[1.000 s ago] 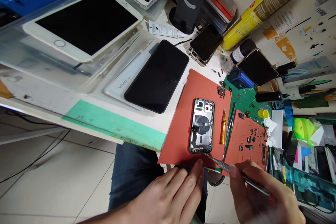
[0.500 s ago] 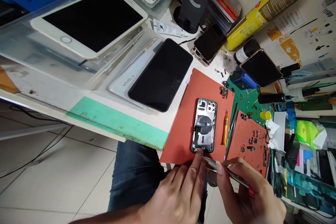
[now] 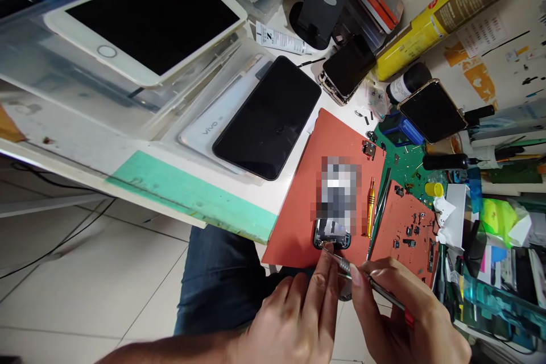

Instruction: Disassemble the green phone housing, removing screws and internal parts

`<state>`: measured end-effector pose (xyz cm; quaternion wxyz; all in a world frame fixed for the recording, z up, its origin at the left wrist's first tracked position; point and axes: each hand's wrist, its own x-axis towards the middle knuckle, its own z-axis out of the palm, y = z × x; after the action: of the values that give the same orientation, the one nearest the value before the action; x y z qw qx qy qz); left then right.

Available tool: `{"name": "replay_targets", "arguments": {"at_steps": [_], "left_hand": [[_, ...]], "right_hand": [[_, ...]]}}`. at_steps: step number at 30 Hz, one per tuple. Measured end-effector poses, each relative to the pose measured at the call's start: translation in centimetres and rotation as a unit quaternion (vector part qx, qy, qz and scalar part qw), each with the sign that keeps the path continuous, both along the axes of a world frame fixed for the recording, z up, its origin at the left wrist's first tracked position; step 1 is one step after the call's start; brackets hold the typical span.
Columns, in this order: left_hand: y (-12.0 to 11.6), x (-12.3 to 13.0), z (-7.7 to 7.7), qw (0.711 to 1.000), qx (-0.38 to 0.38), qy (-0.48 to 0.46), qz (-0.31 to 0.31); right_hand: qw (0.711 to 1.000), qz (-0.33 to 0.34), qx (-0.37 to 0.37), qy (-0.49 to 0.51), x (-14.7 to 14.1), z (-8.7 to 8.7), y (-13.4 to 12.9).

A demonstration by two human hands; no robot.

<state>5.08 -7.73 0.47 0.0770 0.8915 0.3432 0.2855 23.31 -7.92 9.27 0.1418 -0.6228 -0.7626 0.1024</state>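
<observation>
Closely paired: left hand [image 3: 296, 307] palm-down, right hand [image 3: 407, 301] pinching tool [image 3: 343, 265].

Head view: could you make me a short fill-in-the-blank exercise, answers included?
The slim metal tool is in the person's ____ hand.
The opened phone lies on a mat whose colour is ____.
The pale panel partly covered by the black phone shows the word ____.
Missing words: right; red; vivo.

An opened phone housing [image 3: 335, 228] is laid on a red mat [image 3: 294, 216]. A metal tool [image 3: 343, 265] is slanted toward its near end.
</observation>
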Motion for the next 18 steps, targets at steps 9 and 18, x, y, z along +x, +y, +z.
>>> {"name": "replay_targets", "arguments": {"at_steps": [9, 18], "left_hand": [[0.4, -0.3, 0.2, 1.000, 0.011, -0.013, -0.023], [0.1, -0.1, -0.4, 1.000, 0.002, -0.021, -0.013]], "right_hand": [[0.995, 0.079, 0.054, 0.006, -0.7, 0.0, -0.6], [0.994, 0.097, 0.001, -0.044, -0.5, 1.3, 1.0]]}}
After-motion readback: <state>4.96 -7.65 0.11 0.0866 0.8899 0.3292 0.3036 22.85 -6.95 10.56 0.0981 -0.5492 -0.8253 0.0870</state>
